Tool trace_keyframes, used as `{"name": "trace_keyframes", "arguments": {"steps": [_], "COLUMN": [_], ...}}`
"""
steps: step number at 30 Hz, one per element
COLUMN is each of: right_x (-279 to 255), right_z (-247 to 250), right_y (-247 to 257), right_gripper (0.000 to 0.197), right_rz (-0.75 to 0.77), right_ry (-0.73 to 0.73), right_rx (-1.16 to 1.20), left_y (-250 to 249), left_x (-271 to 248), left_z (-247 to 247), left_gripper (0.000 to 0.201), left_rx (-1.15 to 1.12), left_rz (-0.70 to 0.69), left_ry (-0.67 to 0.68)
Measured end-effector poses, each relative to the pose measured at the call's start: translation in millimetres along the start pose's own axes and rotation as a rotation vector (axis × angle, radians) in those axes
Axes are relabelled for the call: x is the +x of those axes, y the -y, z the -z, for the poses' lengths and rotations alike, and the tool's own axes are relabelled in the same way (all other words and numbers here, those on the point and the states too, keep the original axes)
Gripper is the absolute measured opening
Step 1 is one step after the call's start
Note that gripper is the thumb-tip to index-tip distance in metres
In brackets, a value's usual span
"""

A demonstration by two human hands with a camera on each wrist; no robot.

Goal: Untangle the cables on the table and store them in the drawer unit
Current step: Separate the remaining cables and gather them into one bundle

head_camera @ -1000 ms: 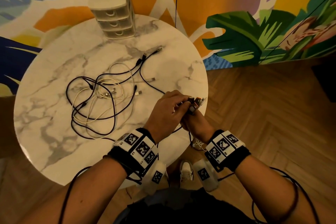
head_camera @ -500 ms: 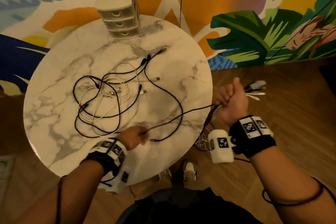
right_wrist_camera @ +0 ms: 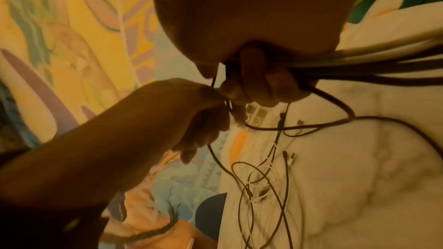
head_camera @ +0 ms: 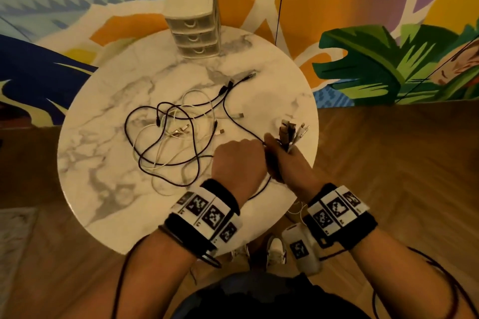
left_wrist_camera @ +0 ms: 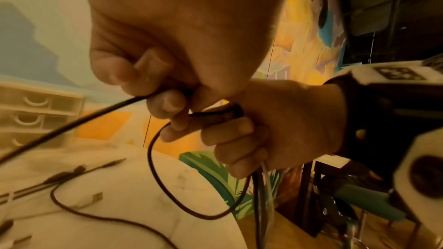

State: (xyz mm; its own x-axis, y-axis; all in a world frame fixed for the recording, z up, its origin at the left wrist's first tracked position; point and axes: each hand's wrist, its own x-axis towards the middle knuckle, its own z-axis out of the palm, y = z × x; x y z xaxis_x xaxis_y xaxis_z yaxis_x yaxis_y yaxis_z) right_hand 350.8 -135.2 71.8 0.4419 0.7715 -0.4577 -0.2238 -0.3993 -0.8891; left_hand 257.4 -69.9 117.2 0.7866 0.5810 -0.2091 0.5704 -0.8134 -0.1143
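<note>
A tangle of black and white cables [head_camera: 171,134] lies in the middle of the round marble table [head_camera: 108,163]. My right hand [head_camera: 285,155] grips a bundle of cables [head_camera: 290,132] at the table's right edge, their plug ends sticking up. My left hand [head_camera: 238,160] sits right beside it and pinches a black cable [left_wrist_camera: 72,122] that runs back to the tangle. In the left wrist view a loop of that black cable [left_wrist_camera: 155,177] hangs below the fingers [left_wrist_camera: 167,105]. The white drawer unit [head_camera: 193,23] stands at the table's far edge, all drawers closed.
A painted mural wall stands just behind the table. Wooden floor [head_camera: 388,163] lies to the right and near side. Loose plug ends [head_camera: 241,115] lie on the marble between the tangle and my hands. My shoes [head_camera: 274,251] show under the table edge.
My hands were apart with the black cable stretched between them; now they have come together at the table's right edge, and the cable hangs in a slack loop.
</note>
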Motion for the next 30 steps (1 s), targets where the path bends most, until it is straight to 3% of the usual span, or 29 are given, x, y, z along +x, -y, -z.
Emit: {"name": "trace_keyframes", "arguments": {"steps": [5,8,11,14,18,20,22,24,27,28,30], "right_x": [-3.1,-1.7,-0.3,6.1,13.1,11.8,8.2,1.9,-5.1,-6.9,-10.7], "right_z": [25.7,43.5,64.2,83.8,106.5,121.4,137.0,150.2,157.2,157.3,152.4], "right_y": [-12.0,-10.4,-5.1,-6.1,-13.8,-12.6,-8.2,-3.6,1.4,1.4,-1.0], "right_gripper": [0.050,0.054,0.055,0.055,0.058,0.058,0.057,0.053,0.047,0.048,0.051], "right_rz": [0.034,0.095,0.131,0.108,0.047,0.043,0.051,0.094,0.165,0.178,0.197], "right_ry": [-0.080,-0.240,-0.426,-0.558,-0.739,-0.838,-0.911,-0.939,-0.924,-0.926,-0.922], "right_rx": [0.019,0.087,0.148,0.210,0.283,0.340,0.402,0.410,0.430,0.432,0.391], "left_y": [2.3,33.6,76.0,87.6,53.3,35.1,21.8,10.1,-18.0,-29.2,-51.5], "left_x": [-2.9,-3.2,-7.1,-10.2,-3.5,-3.0,-5.8,-10.4,-21.9,-26.8,-31.6], "left_z": [-32.7,-74.2,-109.1,-119.5,-91.5,-82.0,-82.9,-86.8,-78.0,-80.3,-87.1], "left_gripper": [0.018,0.026,0.033,0.036,0.029,0.033,0.050,0.049,0.033,0.031,0.041], "left_rx": [-0.110,-0.324,-0.413,-0.530,-1.083,-0.985,-0.504,-0.140,0.075,0.136,0.153], "left_rz": [-0.034,0.001,0.131,0.094,0.095,-0.033,-0.257,-0.445,-0.664,-0.751,-0.799], "left_ry": [0.003,0.086,0.175,0.031,-0.111,-0.083,0.035,0.121,0.206,0.153,0.284]}}
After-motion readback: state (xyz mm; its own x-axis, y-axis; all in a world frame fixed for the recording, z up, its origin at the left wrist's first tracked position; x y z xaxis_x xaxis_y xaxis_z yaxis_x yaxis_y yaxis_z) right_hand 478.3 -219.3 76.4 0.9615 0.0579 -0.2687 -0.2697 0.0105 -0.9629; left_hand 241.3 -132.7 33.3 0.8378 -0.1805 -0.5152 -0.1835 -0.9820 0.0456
